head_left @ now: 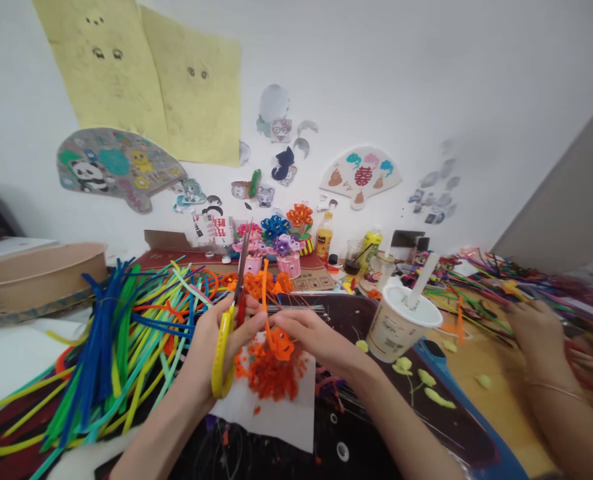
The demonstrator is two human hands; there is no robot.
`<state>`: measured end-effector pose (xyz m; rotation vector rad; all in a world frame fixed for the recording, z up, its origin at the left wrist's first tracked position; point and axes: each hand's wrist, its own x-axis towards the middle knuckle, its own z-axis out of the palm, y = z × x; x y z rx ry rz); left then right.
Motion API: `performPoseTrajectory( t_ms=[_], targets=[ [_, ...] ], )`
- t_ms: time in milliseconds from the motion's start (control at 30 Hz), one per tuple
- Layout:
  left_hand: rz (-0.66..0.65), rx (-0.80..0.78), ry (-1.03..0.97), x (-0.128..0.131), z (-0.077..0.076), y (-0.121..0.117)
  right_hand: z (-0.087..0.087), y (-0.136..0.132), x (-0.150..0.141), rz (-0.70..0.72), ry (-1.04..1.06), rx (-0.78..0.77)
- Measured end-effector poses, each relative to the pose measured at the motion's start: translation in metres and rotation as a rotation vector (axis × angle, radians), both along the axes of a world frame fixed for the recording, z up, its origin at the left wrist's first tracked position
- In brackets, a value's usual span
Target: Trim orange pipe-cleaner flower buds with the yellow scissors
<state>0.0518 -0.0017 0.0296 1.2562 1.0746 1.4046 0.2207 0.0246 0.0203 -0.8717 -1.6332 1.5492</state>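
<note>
My left hand (pixel 229 350) is closed round a pair of scissors (pixel 223 353) with a yellow handle, their blades pointing up and away from me. Its thumb also reaches to the stem of an orange pipe cleaner flower (pixel 280 345). From the other side, my right hand (pixel 316 337) pinches that flower, whose stem stands upright between my hands. Below lies a heap of orange fuzz clippings (pixel 271 377) on a white sheet of paper (pixel 296 427). More orange pipe cleaner pieces (pixel 261 285) sit just beyond my fingers.
Bundled pipe cleaners (pixel 101 347) in many colours spread at the left, beside a round tan box (pixel 41 270). A white cup (pixel 401 323) with a straw stands at the right. Potted pipe cleaner flowers (pixel 276 230) line the back. Another person's hand (pixel 536 333) works at far right.
</note>
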Motion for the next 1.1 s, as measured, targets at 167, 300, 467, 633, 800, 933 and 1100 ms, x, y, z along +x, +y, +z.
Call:
performPoseTrajectory(
  t_ms=[167,300,467,633,800,933,1100],
  targets=[
    [0.042,0.045,-0.012,0.000,0.003,-0.002,-0.004,-0.004,-0.004,0.076,0.052,-0.060],
    [0.116,0.070,-0.003,0.001,0.006,-0.004,0.000,-0.004,-0.006,-0.036,0.091,0.005],
    [0.197,0.095,0.043,0.004,0.007,-0.006,-0.003,-0.003,-0.010,-0.138,0.115,0.042],
    [0.268,0.149,0.102,0.007,0.006,-0.007,-0.010,-0.004,-0.018,-0.216,0.108,0.066],
    [0.305,0.206,0.164,0.010,0.004,-0.007,-0.012,-0.011,-0.025,-0.198,0.224,-0.146],
    [0.327,0.255,0.199,0.012,0.001,-0.007,-0.012,-0.014,-0.027,-0.113,0.310,-0.260],
    [0.355,0.298,0.171,0.016,0.004,-0.010,-0.009,-0.016,-0.028,-0.059,0.374,-0.223]
  ],
)
